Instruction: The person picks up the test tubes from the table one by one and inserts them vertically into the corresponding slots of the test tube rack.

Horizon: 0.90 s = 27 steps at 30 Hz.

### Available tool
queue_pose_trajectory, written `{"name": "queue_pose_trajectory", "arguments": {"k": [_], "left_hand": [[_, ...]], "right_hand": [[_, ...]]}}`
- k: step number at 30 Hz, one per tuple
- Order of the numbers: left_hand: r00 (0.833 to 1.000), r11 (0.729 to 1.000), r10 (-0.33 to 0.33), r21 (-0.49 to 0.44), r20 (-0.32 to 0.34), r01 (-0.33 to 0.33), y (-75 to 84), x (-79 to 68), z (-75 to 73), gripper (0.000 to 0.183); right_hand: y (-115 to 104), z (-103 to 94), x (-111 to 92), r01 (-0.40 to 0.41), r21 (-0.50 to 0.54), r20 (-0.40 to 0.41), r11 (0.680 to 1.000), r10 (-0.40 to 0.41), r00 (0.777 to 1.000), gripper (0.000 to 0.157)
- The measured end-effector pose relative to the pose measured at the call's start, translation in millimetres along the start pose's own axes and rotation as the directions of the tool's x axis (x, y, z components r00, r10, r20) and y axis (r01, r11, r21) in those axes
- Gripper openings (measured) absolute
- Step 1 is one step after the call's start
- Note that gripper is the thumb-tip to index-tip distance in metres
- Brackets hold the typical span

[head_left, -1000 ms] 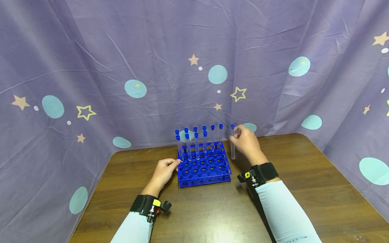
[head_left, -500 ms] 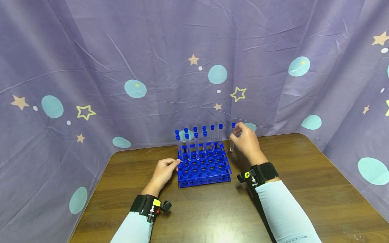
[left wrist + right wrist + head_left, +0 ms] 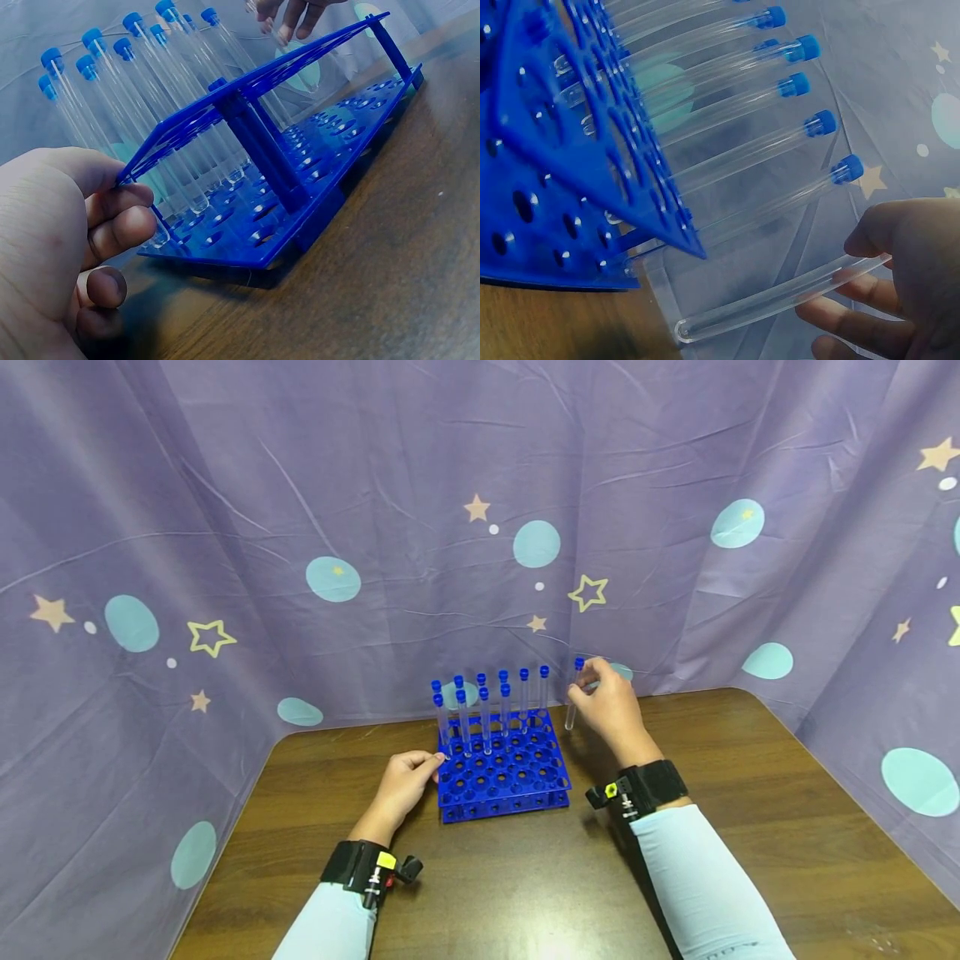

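A blue test tube rack [image 3: 504, 789] stands on the table, its back rows filled with several clear, blue-capped test tubes [image 3: 486, 718]. My left hand [image 3: 405, 783] pinches the rack's left edge; in the left wrist view the thumb [image 3: 90, 169] lies on the upper plate with fingers curled beneath. Right of the rack, my right hand [image 3: 609, 702] holds one more capped test tube [image 3: 765, 300] between thumb and fingers. That tube is slightly tilted, its cap up and its rounded bottom above the table. The palm hides part of its upper end in the right wrist view.
The wooden table [image 3: 480, 885] runs back to a purple curtain [image 3: 420, 527] with stars and dots, close behind the rack. Front rows of holes in the rack hold no tubes. Each wrist wears a black strap [image 3: 652, 787] with a small camera.
My right hand has raised its test tube a little, and the tube has gone from near upright to tilted, cap to the right. The left hand and rack have stayed put.
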<state>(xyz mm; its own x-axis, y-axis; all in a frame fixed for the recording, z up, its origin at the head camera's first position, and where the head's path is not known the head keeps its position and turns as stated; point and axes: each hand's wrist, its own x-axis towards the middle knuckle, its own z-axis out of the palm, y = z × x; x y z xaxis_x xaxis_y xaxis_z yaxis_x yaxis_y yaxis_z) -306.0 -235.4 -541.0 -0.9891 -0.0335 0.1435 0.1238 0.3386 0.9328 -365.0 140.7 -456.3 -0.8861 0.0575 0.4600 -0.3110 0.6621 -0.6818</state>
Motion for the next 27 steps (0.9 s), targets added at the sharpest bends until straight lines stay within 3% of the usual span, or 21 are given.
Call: {"name": "queue_pose_trajectory", "arguments": {"k": [19, 27], "left_hand": [[1.0, 1.0, -0.001, 0.006, -0.003, 0.001, -0.5, -1.3, -0.3, 0.039], [1.0, 1.0, 0.013, -0.008, -0.021, -0.014, -0.4, -0.7, 1.9, 0.037]], "right_hand": [[-22, -12.0, 0, 0.144, 0.127, -0.149, 0.981, -0.124, 0.981, 0.026], [-32, -8.6, -4, 0.187, 0.212, -0.104, 0.959, -0.168, 0.98, 0.027]]}}
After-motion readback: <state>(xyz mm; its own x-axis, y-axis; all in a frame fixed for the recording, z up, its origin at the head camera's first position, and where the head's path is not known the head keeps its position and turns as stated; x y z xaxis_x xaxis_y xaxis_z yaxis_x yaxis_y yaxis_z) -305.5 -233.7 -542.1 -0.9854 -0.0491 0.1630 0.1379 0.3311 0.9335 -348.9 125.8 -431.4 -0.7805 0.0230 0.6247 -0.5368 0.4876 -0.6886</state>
